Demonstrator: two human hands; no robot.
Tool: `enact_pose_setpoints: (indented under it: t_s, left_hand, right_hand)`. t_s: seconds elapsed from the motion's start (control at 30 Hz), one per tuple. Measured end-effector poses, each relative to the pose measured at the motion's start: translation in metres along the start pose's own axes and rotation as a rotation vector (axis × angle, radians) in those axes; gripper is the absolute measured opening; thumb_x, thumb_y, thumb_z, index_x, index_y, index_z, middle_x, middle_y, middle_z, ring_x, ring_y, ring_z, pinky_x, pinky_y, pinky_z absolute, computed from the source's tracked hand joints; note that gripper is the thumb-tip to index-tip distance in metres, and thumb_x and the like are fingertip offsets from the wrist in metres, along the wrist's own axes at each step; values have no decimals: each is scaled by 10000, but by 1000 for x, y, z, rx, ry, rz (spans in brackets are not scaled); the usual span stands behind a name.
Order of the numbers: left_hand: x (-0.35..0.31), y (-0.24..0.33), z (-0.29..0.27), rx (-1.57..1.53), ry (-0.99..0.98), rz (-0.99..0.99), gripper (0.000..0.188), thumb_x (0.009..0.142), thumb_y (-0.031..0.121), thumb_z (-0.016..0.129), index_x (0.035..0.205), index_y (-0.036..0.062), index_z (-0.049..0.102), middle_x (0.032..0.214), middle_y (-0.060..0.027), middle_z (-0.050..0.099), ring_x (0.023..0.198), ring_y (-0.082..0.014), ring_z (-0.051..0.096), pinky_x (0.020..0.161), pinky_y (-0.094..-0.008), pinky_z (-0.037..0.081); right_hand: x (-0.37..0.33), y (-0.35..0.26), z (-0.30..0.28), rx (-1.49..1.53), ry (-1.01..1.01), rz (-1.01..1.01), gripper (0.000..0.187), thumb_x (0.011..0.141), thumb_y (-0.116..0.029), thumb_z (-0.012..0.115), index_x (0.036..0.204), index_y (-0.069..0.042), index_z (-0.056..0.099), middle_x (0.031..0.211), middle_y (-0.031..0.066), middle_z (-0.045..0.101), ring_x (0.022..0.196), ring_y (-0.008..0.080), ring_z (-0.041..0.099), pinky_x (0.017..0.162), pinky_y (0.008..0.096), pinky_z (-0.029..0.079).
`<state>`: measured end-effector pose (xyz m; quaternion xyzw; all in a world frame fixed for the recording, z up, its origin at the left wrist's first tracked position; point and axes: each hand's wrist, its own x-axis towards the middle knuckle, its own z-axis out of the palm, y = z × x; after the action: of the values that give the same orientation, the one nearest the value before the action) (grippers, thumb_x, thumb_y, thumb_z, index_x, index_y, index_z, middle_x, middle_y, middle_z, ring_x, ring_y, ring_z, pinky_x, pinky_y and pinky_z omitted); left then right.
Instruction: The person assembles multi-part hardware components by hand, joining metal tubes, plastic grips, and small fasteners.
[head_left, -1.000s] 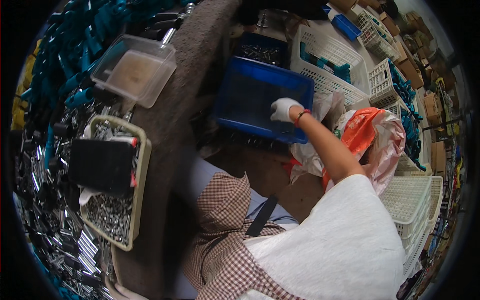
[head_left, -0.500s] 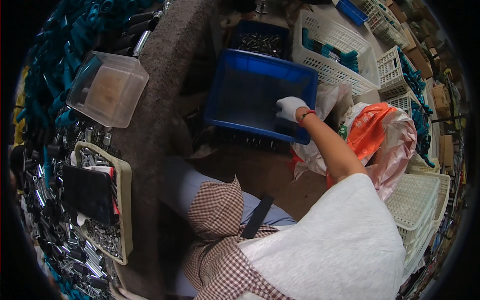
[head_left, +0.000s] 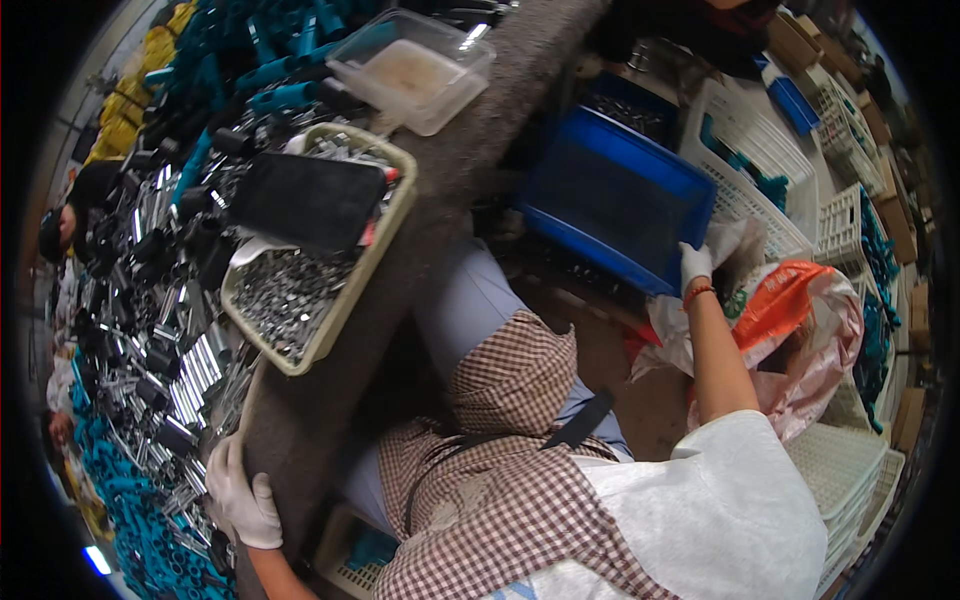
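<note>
My right hand point(head_left: 697, 264), in a white glove with a red band at the wrist, closes on the right rim of a blue plastic bin point(head_left: 560, 222). The inside of this bin looks dark, with no parts visible in it. My left hand point(head_left: 243, 497), also gloved in white, lies on the edge of the workbench point(head_left: 370, 350) with its fingers stretched out and thumb apart. Close to its fingertips are loose shiny metal tubes point(head_left: 197, 372) heaped on the bench.
A cream tray point(head_left: 318, 350) of small metal pieces carries a dark phone-like slab point(head_left: 308, 200). Beyond it sits a clear plastic box point(head_left: 440, 115). Teal parts point(head_left: 300, 35) pile at the far left. White crates point(head_left: 800, 190) and a white-and-orange sack point(head_left: 835, 320) stand right.
The view has swung left and down. My right hand has gone from inside the blue bin to its right rim. My left hand, barely visible before, now shows on the bench edge.
</note>
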<state>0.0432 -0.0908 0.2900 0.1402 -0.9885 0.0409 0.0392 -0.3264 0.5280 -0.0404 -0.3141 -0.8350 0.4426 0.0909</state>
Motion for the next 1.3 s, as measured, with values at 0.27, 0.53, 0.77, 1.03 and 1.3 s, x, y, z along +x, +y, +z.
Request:
enact_pose_setpoints:
  t_s: [0.27, 0.53, 0.77, 1.03, 1.3]
  left_hand:
    - [-6, -24, 3, -182, -118, 33, 974, 733, 763, 515, 1305, -25, 476, 1263, -246, 479, 1151, -429, 450, 1007, -530, 333]
    - [-3, -24, -2, -167, -217, 72, 938, 549, 453, 798, 1329, 35, 486, 1262, -241, 490, 1140, -434, 462, 968, -535, 388]
    - [-1, -27, 15, -149, -69, 21, 309, 917, 202, 614, 1173, 27, 602, 1124, -171, 598, 998, -339, 582, 848, -449, 494]
    - [22, -17, -11, -188, -294, 71, 850, 759, 575, 702, 1434, 162, 392, 1262, -164, 522, 1152, -331, 498, 969, -537, 396]
    - [48, 29, -65, 14, -746, -191, 835, 807, 440, 628, 1456, 34, 293, 1471, -268, 281, 1294, -457, 350, 1066, -513, 303]
  right_hand:
    - [-6, -6, 6, -214, 31, 53, 433, 736, -215, 687, 1095, 21, 635, 1042, 213, 678, 978, 354, 651, 845, 392, 502]
    - [-23, -8, 0, -298, 92, 57, 481, 759, -185, 646, 1208, -25, 584, 1107, 188, 665, 1031, 333, 637, 903, 377, 480]
    - [-38, -22, -9, -338, 180, 79, 488, 770, -181, 672, 1213, -1, 575, 1101, 167, 669, 1021, 306, 640, 900, 356, 474]
    - [-50, -39, 2, -418, 40, 284, 528, 763, -295, 694, 1216, -44, 588, 1085, 225, 662, 1020, 364, 636, 901, 405, 479]
    - [-101, -127, -27, -112, -5, 459, 403, 789, -209, 635, 1154, -39, 626, 1015, 149, 683, 931, 273, 646, 848, 356, 481]
